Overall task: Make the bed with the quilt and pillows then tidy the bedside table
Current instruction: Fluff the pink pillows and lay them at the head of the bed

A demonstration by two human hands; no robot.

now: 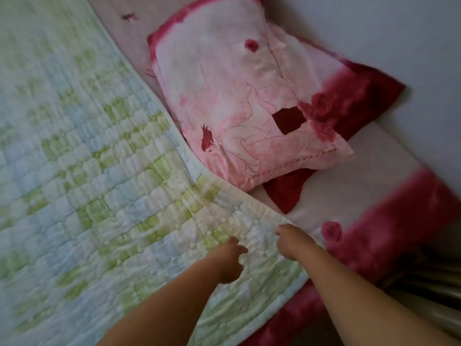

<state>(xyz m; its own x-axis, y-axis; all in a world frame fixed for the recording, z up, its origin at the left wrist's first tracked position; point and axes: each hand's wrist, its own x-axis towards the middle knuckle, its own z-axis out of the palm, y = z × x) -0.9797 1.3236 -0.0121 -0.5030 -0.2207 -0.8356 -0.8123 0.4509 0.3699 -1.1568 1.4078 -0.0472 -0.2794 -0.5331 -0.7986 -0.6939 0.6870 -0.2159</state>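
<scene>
A pale green, blue and white checked quilt (82, 171) lies spread over the left and middle of the bed. My left hand (228, 258) rests on the quilt near its top corner, fingers curled into the fabric. My right hand (293, 242) grips the quilt's top edge at the corner, fingers curled under it. A pink and white pillow (234, 101) with dark red rose print lies just beyond the quilt's edge, near the head of the bed. The frame is blurred by motion.
A white sheet with a red rose border (369, 231) covers the mattress on the right. A pale wall (374, 33) runs behind the pillow. Dark space beside the bed shows at the lower right.
</scene>
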